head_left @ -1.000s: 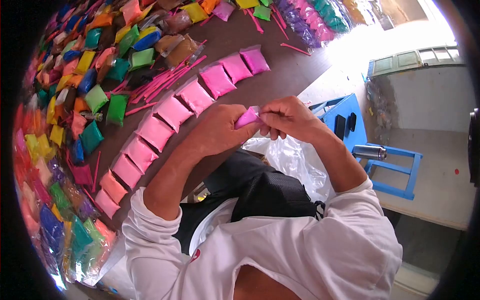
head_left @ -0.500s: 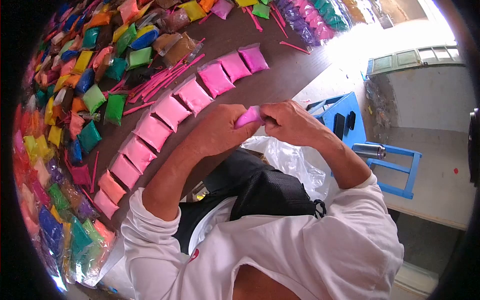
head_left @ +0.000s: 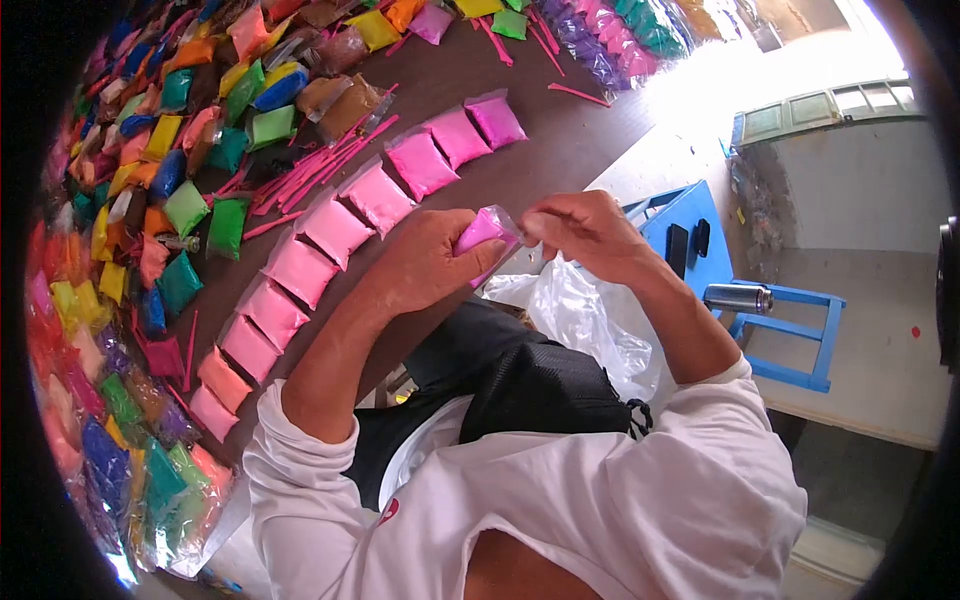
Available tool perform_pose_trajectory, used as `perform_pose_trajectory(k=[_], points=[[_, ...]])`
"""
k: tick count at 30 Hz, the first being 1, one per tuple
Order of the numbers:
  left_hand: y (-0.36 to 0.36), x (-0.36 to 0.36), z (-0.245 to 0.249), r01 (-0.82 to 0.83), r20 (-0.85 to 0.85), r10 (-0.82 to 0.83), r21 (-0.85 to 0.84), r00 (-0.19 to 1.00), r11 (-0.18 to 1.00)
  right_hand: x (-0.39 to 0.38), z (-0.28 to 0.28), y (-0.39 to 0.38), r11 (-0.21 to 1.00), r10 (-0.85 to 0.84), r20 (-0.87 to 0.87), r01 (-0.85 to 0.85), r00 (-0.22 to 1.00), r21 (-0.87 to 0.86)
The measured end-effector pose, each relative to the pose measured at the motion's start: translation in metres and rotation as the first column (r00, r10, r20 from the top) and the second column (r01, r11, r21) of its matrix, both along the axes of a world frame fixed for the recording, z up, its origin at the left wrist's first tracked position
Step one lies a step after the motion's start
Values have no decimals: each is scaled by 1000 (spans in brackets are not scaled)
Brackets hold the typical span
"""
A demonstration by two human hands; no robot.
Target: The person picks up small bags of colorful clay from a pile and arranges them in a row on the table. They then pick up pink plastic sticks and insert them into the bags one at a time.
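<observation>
Bright light floods in at the far side, beside a green-framed window (head_left: 800, 118); a blue stool (head_left: 785, 335) stands right, before a pale wall (head_left: 860, 190).

Your table (head_left: 575, 130) has a dark brown, smooth top. Across it, locate one curved row of ten filled packets (head_left: 378, 195), laid flat, side by side. From the far end, your row begins with a magenta packet (head_left: 495, 119); pink packets follow, the ninth is a coral packet (head_left: 225, 379), and a pink one closes the near end. To the left of the row, you have a dense pile of multicolored packets (head_left: 165, 137), overlapping at varied angles. Between pile and row lies a bundle of thin pink strips (head_left: 318, 172), roughly parallel. A single pink strip (head_left: 579, 94) lies apart, near the far right edge.
</observation>
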State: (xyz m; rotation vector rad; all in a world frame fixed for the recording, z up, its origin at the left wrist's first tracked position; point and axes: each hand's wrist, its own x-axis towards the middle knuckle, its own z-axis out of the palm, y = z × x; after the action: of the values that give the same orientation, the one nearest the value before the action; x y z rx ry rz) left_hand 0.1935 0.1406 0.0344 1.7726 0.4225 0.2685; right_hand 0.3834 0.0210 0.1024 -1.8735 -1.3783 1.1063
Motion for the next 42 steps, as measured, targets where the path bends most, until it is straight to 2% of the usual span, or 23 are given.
perform_pose_trajectory(k=[3,5,9,12,15,18,21,24,27,30,32,33,36,38,39,40,41,42], points=[[-2,1,1,0,36,2,-40,999,999,-5,-2,10,985,134,-20,-135,991,-109],[-3,1,0,23,93,-15,-90,996,996,-5,-5,13,981,99,-103,-115,990,-154],[-2,1,-3,19,69,-16,-42,998,999,-3,-1,16,969,82,-209,-127,974,-211],[-1,-1,3,9,26,-10,42,1000,999,-5,5,18,954,136,-132,-166,982,-250],[-2,-1,7,-1,14,-1,107,1000,994,-11,8,20,961,167,-10,-165,986,-222],[-1,-2,10,19,16,-22,170,1000,985,-11,5,18,955,298,147,-291,943,-64],[-2,-1,13,16,25,-20,167,999,986,-13,-3,15,917,332,440,-395,834,58],[-3,0,16,13,17,-15,129,1000,992,-18,-9,11,936,311,490,-353,815,-6],[-2,0,13,23,16,-24,76,1000,997,-14,-5,8,935,268,486,-346,832,77],[1,-1,-2,17,45,-15,-58,999,998,21,-17,-2,948,26,480,-174,877,267],[2,-2,-4,12,45,-7,-118,999,993,34,-10,-13,963,-226,355,152,907,224],[2,-2,-3,9,42,-5,-93,999,996,37,-8,-18,936,-342,303,293,890,194],[2,-2,3,10,14,-9,-52,1000,999,44,-1,-30,950,-269,384,310,883,-49],[3,-2,1,15,-29,-18,-75,999,997,27,-23,-36,963,-252,-1,251,968,95],[2,-1,1,12,-10,-13,-91,1000,996,21,-23,-36,991,-134,-31,134,991,5],[1,-1,1,7,8,-6,-106,1000,994,9,-32,-34,992,-81,-217,99,973,74],[0,-2,2,2,27,2,-119,1000,993,-5,-38,-33,987,-117,-367,149,923,59],[-1,-2,4,8,62,1,-149,998,989,-11,-40,-28,995,-68,-320,87,945,46]])
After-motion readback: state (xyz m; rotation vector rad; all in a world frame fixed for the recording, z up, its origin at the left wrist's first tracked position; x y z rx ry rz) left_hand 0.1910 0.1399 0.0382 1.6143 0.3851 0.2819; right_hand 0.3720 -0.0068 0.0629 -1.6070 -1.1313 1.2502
